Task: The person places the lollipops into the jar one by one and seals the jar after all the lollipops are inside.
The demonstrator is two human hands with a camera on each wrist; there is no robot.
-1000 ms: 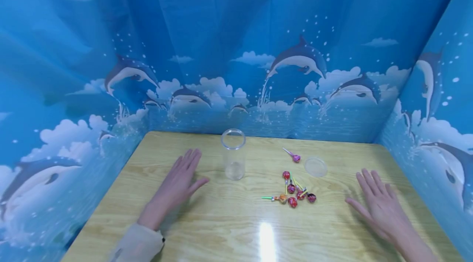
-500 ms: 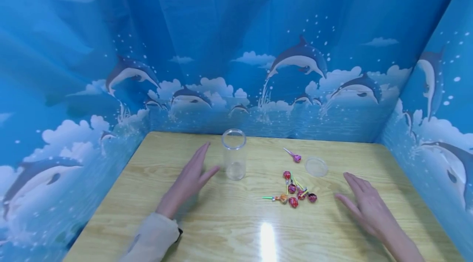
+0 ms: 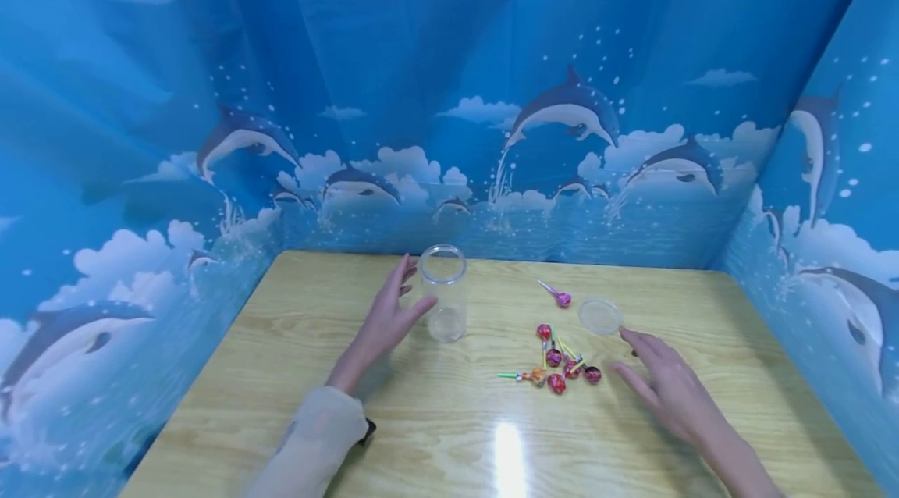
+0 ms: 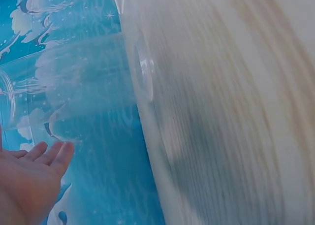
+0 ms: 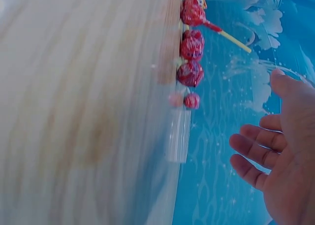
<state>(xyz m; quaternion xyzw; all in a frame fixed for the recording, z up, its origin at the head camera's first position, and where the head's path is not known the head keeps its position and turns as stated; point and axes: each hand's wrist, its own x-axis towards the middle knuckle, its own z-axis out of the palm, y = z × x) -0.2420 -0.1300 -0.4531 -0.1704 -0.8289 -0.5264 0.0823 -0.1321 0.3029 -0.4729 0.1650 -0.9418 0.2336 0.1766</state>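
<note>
From where I stand, a person's two hands reach over a pale wood-grain desk (image 3: 421, 420). The left hand (image 3: 389, 318), below a light sleeve (image 3: 316, 435), is open-palmed just beside a clear jar (image 3: 447, 295) that stands upright near the back edge, its round mouth facing up. The left wrist view shows a gap between the fingers and the jar; I cannot tell whether the thumb touches it. The right hand (image 3: 670, 389) hovers empty, fingers loosely bent and parted, its index fingertip near a clear round lid (image 3: 600, 317) lying flat. Between jar and right hand is a loose cluster of lollipops (image 3: 553, 358), mostly red, one orange with a green stick pointing left. A pink lollipop (image 3: 563, 300) lies apart, farther back, left of the lid. Behind hangs a blue curtain (image 3: 421, 53) printed with leaping dolphins and clouds.
</note>
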